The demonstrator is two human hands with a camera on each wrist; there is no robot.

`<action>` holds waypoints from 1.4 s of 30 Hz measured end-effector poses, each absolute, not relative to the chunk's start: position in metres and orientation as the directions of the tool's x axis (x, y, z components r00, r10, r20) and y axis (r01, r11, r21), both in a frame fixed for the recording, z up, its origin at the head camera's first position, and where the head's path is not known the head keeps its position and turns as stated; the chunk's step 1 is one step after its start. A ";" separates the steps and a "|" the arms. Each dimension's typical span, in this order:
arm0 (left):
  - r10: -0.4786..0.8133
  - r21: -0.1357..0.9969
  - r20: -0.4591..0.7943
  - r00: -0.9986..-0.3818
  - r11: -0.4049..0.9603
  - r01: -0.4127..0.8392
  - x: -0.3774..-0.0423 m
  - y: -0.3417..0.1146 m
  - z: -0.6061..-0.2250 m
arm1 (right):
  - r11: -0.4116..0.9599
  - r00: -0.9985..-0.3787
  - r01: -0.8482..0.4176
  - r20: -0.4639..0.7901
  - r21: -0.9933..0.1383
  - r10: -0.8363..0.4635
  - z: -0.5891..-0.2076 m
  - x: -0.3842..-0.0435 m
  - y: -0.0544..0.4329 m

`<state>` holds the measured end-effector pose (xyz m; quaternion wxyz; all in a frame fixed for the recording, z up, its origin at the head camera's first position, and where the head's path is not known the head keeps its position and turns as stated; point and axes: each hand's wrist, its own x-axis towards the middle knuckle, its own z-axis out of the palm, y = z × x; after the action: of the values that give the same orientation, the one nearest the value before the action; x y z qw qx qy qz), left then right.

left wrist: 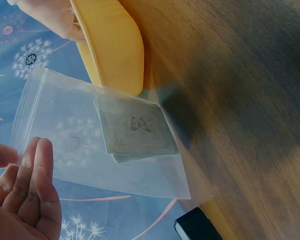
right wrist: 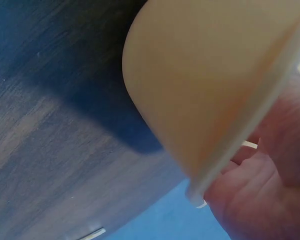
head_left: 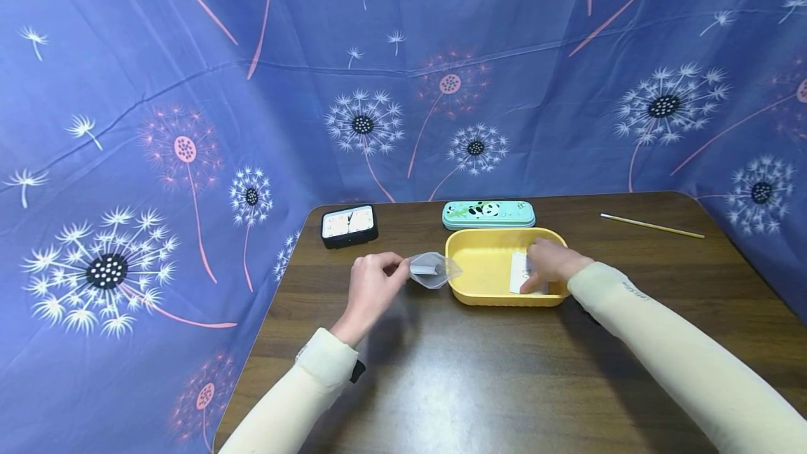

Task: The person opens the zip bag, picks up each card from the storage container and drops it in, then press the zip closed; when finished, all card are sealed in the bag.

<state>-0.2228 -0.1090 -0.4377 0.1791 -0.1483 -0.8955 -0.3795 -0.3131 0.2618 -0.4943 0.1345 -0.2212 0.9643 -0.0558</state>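
Note:
My left hand (head_left: pixel 378 286) pinches a clear zip bag (head_left: pixel 449 270) at its edge, just left of the yellow basket (head_left: pixel 479 298). A small stack of cards (left wrist: pixel 137 125) lies inside the bag, and a faint butterfly-like print shows on the top one in the left wrist view. My right hand (head_left: pixel 553 261) is down inside the basket's right end, its thumb and fingers on a white card (head_left: pixel 518 273) with dark marks. In the right wrist view the basket wall hides most of the fingers of that hand (right wrist: pixel 255 190).
Behind the basket lies a mint-green pencil case (head_left: pixel 488 214) with a panda picture. A black-framed clock (head_left: pixel 349 225) stands at the table's back left. A thin pencil-like stick (head_left: pixel 652 225) lies at the back right. A blue dandelion-print cloth (head_left: pixel 403 90) hangs behind the wooden table (head_left: pixel 479 377).

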 end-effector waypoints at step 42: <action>0.128 0.616 0.432 -0.893 0.680 0.396 -0.222 -0.106 -0.437 | 0.883 -0.885 -0.465 -0.007 -0.053 -0.466 -0.498 -0.310 0.262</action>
<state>-0.2220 -0.1063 -0.4369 0.1800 -0.1460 -0.8988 -0.3721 -0.3104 0.2621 -0.4978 0.0099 -0.2401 0.9704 -0.0250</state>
